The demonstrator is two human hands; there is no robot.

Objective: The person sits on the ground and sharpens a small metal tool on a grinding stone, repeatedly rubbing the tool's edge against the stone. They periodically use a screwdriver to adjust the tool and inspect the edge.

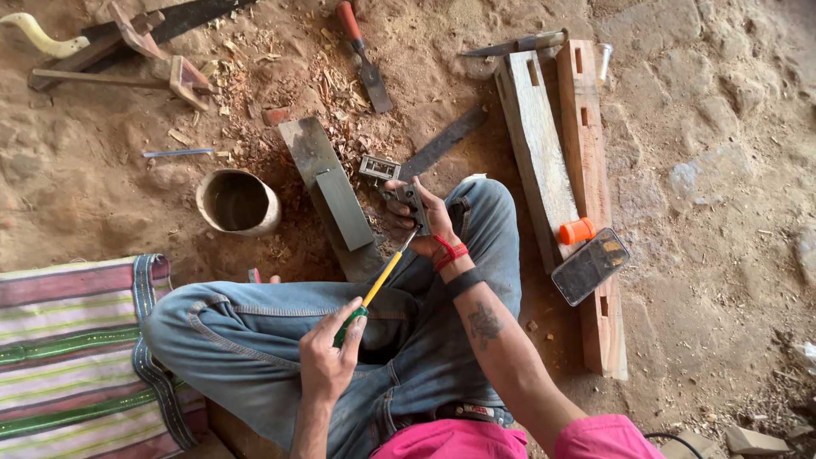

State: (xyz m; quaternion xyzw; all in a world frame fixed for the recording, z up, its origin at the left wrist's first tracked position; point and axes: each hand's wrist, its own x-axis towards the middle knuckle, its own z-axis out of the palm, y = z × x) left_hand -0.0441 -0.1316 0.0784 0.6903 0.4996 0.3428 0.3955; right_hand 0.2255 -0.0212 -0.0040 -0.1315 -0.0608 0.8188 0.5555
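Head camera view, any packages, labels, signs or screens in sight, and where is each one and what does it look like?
Phone: lies screen up on the reddish wooden beam, right of the person's knee; dark rectangular screen with glare, tilted.
Orange cap: just above the phone, small and round.
No packages, labels or signs show.

Yellow-green screwdriver [371,297] — tip at metal fitting [410,201]

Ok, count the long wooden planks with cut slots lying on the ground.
2. A pale grey plank and a reddish plank lie side by side, right of the person's knee; a phone rests across them. Other wood scraps lie top left.
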